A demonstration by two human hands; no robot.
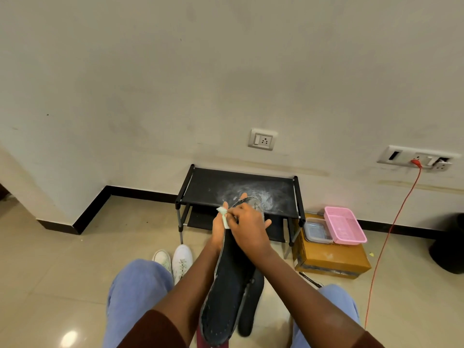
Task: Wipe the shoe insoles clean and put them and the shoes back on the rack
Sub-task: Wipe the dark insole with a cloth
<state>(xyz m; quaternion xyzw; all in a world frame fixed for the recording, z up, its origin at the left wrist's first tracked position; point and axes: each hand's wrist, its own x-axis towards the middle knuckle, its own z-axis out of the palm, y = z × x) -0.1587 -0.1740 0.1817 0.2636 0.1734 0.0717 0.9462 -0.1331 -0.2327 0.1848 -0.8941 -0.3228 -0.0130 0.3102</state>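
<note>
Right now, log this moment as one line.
step: wiping insole toe | left hand: holds insole | right hand: holds wipe on it | shoes: on floor, off rack

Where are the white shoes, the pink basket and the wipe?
white shoes [182, 252]: head view, toe of one shoe.
pink basket [344, 227]: head view, its bare bottom.
wipe [221, 210]: head view, its free top corner.

Dark grey insole [227, 285], black rack [241, 189] dusted white, white shoes [175, 259], pink basket [345, 226], orange cable [391, 229], yellow-brown box [331, 261].
</note>
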